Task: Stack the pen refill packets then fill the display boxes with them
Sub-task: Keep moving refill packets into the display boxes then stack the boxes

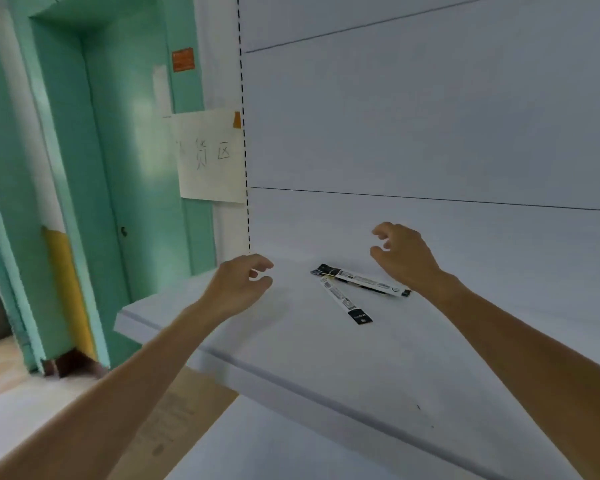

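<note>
White shelf (291, 344): two refill packets (361, 281) (344, 301), left hand (238, 285), right hand (407, 258), fingers (264, 262) slack, empty.

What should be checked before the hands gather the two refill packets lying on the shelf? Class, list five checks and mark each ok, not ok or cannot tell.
1. Hands free: ok. The left hand and right hand hold nothing, fingers loosely curled.
2. Packets within reach: ok. The upper packet and lower packet lie on the shelf between the hands.
3. Packets stacked: not ok. They splay in a V, meeting at their left ends.
4. Display box ready: cannot tell. None is in view.
5. Packets undamaged: cannot tell. Too blurred.
</note>
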`<control>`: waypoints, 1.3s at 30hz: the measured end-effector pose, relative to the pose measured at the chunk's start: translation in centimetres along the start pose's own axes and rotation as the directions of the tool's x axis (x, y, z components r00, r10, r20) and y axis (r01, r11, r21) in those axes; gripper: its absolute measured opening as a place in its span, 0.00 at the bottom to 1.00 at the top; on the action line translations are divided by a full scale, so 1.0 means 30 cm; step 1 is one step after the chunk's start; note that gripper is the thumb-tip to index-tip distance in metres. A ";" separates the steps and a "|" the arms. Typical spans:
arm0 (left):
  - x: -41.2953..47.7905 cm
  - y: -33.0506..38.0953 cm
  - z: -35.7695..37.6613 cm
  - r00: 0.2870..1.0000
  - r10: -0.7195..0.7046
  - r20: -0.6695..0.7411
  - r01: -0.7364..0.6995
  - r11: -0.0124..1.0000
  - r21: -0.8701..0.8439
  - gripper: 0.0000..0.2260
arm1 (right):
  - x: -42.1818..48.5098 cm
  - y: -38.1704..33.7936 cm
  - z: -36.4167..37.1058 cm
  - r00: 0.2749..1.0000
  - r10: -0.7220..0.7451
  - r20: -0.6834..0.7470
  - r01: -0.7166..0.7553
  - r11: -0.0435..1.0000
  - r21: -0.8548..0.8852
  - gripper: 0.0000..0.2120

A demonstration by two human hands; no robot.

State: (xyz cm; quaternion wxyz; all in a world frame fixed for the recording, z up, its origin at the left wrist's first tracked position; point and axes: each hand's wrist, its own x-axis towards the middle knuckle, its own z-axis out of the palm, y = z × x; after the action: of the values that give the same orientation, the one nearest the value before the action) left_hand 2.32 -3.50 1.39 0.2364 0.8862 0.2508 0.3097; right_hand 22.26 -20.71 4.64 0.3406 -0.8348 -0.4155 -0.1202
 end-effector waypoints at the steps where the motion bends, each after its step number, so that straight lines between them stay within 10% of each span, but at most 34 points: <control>1: 0.040 -0.018 0.028 0.999 0.027 0.043 -0.026 0.999 -0.020 0.11 | -0.002 0.030 0.017 0.999 0.054 0.008 -0.054 0.999 -0.001 0.16; 6: 0.157 -0.062 0.176 0.932 0.199 0.302 -0.197 0.980 -0.035 0.12 | -0.061 0.146 0.110 0.968 0.154 0.200 -0.137 0.986 -0.100 0.10; 14: 0.235 0.015 0.346 0.690 0.476 0.545 -0.560 0.828 -0.015 0.15 | -0.027 0.197 0.123 0.982 0.139 0.130 -0.099 0.956 -0.276 0.14; 20: 0.248 0.010 0.303 0.696 0.488 0.527 -0.661 0.722 0.204 0.10 | 0.015 0.198 0.161 0.972 0.151 0.178 -0.075 0.924 -0.375 0.14; 26: 0.314 -0.026 0.251 0.956 0.140 0.257 -0.085 0.973 -0.214 0.10 | 0.015 0.189 0.179 0.979 0.124 0.163 -0.032 0.879 -0.476 0.12; 33: 0.334 -0.047 0.198 0.913 -0.200 0.356 0.396 0.647 -0.652 0.05 | 0.082 0.051 0.204 0.986 0.161 -0.033 -0.157 0.983 0.098 0.11; 39: 0.297 -0.038 0.178 0.891 -0.198 0.408 0.453 0.413 -0.790 0.13 | 0.060 -0.147 0.282 0.838 0.084 0.540 -0.290 0.906 0.308 0.12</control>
State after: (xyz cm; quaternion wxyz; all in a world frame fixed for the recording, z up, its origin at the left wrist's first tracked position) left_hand 11.62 1.24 0.87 0.7363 0.6071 0.1958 0.2256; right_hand 19.27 -12.10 1.32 0.3812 -0.7920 -0.4211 0.2238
